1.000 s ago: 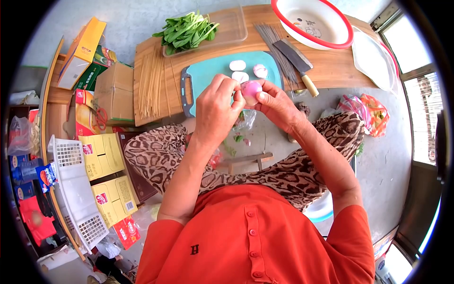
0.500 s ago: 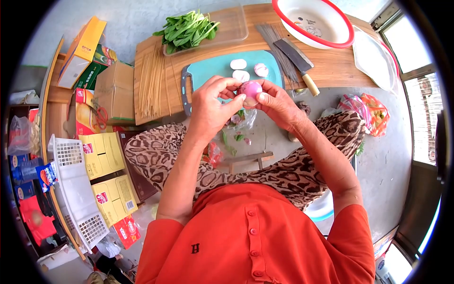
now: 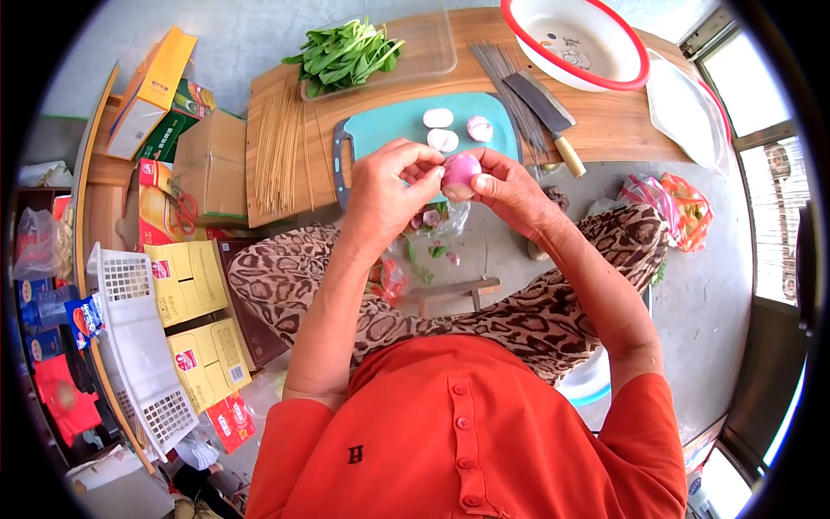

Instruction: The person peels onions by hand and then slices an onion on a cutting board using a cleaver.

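Both hands meet over the near edge of a teal cutting board [image 3: 380,121]. A purple-pink onion [image 3: 461,176] is between them. My right hand [image 3: 512,192] grips it from the right with thumb and fingers. From the left, my left hand [image 3: 391,192] pinches at the onion's side with thumb and fingertips; whether a bit of skin is in the pinch is too small to tell. Just beyond, on the board, lie two white cut pieces [image 3: 438,118] and a pink-and-white piece [image 3: 480,129]. Onion skins and leaf scraps [image 3: 438,251] are below the hands.
On the wooden table [image 3: 605,125] are leafy greens [image 3: 346,54] in a clear tray, wooden skewers [image 3: 279,151], metal skewers [image 3: 497,73], a cleaver [image 3: 538,101] and a red-rimmed basin [image 3: 575,43]. Boxes and a white basket [image 3: 143,346] stand left; plastic bags [image 3: 687,208] lie right.
The left hand's fingers have shifted slightly around the onion, and its thumb has moved off the onion's front. The right hand has kept its hold, with the onion turned a little.
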Demonstrator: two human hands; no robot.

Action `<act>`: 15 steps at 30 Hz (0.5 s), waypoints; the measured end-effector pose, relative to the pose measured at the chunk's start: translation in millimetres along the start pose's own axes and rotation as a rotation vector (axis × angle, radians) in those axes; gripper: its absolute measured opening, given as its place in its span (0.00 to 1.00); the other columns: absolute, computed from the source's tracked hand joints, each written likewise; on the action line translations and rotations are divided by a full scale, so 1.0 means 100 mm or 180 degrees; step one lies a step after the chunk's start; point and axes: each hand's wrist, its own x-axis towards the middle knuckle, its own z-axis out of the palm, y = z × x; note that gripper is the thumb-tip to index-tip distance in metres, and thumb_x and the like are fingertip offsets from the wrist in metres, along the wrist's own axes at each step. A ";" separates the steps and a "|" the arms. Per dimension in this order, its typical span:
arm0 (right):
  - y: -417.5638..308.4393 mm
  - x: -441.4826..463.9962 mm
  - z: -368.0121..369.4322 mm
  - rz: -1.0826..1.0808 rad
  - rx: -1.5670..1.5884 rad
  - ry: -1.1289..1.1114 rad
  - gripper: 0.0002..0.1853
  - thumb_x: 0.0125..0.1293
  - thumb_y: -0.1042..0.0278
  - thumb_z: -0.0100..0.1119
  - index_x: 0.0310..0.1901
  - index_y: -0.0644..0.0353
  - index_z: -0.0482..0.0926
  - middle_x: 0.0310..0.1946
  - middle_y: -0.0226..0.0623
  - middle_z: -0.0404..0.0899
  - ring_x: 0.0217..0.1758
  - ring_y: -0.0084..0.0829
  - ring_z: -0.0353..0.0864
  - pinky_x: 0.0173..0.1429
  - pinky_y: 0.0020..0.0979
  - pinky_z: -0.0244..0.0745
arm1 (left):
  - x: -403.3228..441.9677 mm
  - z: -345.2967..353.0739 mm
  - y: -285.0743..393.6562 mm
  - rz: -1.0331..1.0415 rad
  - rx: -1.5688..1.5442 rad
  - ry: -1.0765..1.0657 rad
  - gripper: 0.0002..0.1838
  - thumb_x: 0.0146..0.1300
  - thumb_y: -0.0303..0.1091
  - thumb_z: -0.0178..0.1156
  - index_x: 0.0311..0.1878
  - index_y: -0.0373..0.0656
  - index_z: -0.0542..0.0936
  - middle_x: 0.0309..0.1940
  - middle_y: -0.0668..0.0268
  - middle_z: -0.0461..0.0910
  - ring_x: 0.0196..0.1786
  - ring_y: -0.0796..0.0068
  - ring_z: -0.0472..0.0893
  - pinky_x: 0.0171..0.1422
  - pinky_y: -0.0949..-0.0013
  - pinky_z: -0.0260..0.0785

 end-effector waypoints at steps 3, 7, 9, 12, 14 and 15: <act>-0.02 0.00 0.02 0.0026 0.0016 -0.0007 0.30 0.62 0.52 0.71 0.57 0.64 0.73 0.52 0.35 0.78 0.56 0.27 0.76 0.65 0.34 0.70 | 0.01 0.00 -0.01 0.0056 0.0189 0.0057 0.10 0.57 0.20 0.66 0.43 0.34 0.84 0.36 0.64 0.84 0.37 0.77 0.83 0.43 0.74 0.76; -0.01 0.00 0.02 -0.0005 0.0094 0.0021 0.30 0.62 0.51 0.70 0.57 0.64 0.73 0.51 0.36 0.78 0.54 0.27 0.77 0.64 0.34 0.71 | -0.03 0.02 -0.02 0.0225 0.0183 0.0177 0.09 0.57 0.20 0.65 0.42 0.35 0.84 0.36 0.62 0.84 0.36 0.75 0.84 0.41 0.72 0.76; -0.02 0.02 0.01 -0.0054 0.0101 0.0058 0.30 0.63 0.51 0.70 0.57 0.64 0.73 0.51 0.36 0.79 0.54 0.27 0.78 0.64 0.34 0.71 | -0.05 0.05 0.00 0.0452 0.0266 0.0285 0.09 0.56 0.20 0.66 0.41 0.36 0.84 0.35 0.61 0.83 0.35 0.73 0.84 0.39 0.71 0.77; 0.02 0.02 -0.03 -0.0079 0.0033 0.0015 0.31 0.62 0.51 0.71 0.58 0.64 0.73 0.52 0.36 0.79 0.54 0.27 0.78 0.64 0.34 0.71 | -0.06 0.10 0.02 0.0723 0.0521 0.0430 0.08 0.55 0.21 0.67 0.39 0.37 0.81 0.34 0.61 0.81 0.34 0.69 0.84 0.38 0.69 0.77; 0.03 0.03 -0.04 -0.0099 -0.0126 0.0055 0.32 0.61 0.51 0.72 0.58 0.64 0.73 0.53 0.36 0.78 0.56 0.28 0.77 0.64 0.33 0.70 | -0.05 0.11 -0.02 0.0784 0.0669 0.0441 0.07 0.55 0.20 0.67 0.37 0.37 0.80 0.33 0.61 0.81 0.33 0.69 0.84 0.37 0.69 0.77; 0.02 0.03 -0.03 -0.0100 -0.0130 0.0052 0.32 0.61 0.51 0.72 0.58 0.64 0.73 0.53 0.36 0.78 0.56 0.28 0.77 0.64 0.33 0.70 | -0.05 0.11 -0.02 0.0835 0.0814 0.0448 0.06 0.55 0.19 0.66 0.36 0.36 0.79 0.32 0.61 0.80 0.33 0.69 0.83 0.37 0.69 0.76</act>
